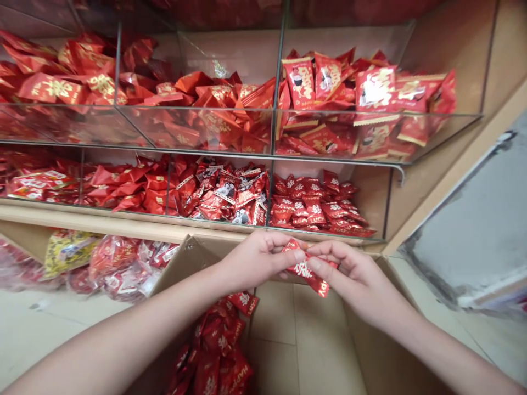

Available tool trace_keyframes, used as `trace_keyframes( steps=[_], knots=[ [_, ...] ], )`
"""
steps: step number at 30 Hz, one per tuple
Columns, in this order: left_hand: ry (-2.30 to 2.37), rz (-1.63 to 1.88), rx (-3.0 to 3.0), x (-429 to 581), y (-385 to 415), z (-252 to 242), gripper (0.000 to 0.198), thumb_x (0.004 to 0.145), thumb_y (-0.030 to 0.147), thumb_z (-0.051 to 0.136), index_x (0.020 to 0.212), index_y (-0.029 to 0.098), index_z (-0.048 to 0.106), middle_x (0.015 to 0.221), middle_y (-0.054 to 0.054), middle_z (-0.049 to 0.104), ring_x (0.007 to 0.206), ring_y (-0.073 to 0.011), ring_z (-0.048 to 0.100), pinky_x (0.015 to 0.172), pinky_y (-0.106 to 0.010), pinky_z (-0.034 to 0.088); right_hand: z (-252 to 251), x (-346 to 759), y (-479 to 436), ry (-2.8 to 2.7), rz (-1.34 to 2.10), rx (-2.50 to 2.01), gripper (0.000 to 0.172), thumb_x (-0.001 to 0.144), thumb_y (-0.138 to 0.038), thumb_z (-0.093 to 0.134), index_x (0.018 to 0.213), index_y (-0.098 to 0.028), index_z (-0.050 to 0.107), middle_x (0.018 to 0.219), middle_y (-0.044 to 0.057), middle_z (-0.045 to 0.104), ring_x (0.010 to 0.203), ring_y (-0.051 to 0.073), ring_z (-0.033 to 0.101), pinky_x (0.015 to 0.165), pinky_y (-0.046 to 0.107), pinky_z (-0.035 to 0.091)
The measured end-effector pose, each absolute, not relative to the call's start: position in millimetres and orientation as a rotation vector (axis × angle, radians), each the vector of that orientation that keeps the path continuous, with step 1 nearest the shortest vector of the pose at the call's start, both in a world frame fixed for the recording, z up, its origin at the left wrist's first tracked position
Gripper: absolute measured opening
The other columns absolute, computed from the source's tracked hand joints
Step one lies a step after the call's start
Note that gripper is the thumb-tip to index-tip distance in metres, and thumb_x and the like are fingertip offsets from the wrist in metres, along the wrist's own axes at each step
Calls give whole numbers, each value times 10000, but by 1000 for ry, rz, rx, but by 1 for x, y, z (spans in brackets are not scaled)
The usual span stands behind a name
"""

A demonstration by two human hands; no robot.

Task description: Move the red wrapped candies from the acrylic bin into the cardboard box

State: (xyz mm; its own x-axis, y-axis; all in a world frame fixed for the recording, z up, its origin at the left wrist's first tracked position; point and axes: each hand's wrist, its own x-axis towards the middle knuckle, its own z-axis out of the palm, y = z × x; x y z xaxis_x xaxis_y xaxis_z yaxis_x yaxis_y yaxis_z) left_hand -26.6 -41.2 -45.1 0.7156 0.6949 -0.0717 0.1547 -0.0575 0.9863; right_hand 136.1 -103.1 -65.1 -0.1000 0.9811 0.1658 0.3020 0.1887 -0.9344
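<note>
A red packet [307, 267] printed with white characters is held up near the middle of the view, between the two hands and over an open cardboard box [185, 269]. The left hand [259, 260] reaches in from about 8 o'clock and the right hand [354, 280] from about 4 o'clock, their fingertips almost meeting. The left thumb and forefinger [297, 253] pinch one side of the packet, the right thumb and forefinger [317, 263] pinch the other, and the remaining fingers curl loosely. Inside the box, at about 7 o'clock from the packet, lies a heap of similar red packets [216, 340], with floor tiles [296, 323] showing beside it. At 12 o'clock stands a two-tier display rack [263, 155] with clear dividers, its compartments packed with red packets [317, 203]. At about 9 o'clock, beyond the box wall, sit clear plastic bags of red packets [123, 263] and a yellow bag [68, 252].
</note>
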Motion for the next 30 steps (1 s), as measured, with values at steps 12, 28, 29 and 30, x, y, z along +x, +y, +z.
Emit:
trace_keyframes(
  steps=[12,28,29,30],
  knots=[
    [742,688,1307,-20,-46,-48,219,657,321,639,757,128,611,611,22,585,536,-59,515,529,-187,432,-65,136,-100,-1349,1066,-1193,217,690,-364,602,715,-166,517,613,-20,589,544,75,506,504,198,397],
    [722,750,1282,-19,-50,-47,227,630,267,672,751,134,534,697,-4,617,621,-88,551,609,-223,412,-65,142,-94,-1186,1199,-1053,275,703,-299,613,894,-174,459,725,-5,599,594,68,539,479,174,414],
    [729,734,1276,-19,-50,-47,243,624,265,678,768,136,530,704,-3,616,623,-87,547,603,-220,405,-66,143,-93,-1183,1188,-1058,267,707,-306,609,888,-173,465,729,-3,603,592,66,540,482,174,414],
    [740,707,1288,-19,-50,-47,262,626,271,677,800,138,533,720,-4,614,625,-84,539,592,-211,395,-66,144,-92,-1189,1180,-1065,264,704,-306,612,880,-172,467,727,-2,605,587,65,540,487,176,416]
  ],
)
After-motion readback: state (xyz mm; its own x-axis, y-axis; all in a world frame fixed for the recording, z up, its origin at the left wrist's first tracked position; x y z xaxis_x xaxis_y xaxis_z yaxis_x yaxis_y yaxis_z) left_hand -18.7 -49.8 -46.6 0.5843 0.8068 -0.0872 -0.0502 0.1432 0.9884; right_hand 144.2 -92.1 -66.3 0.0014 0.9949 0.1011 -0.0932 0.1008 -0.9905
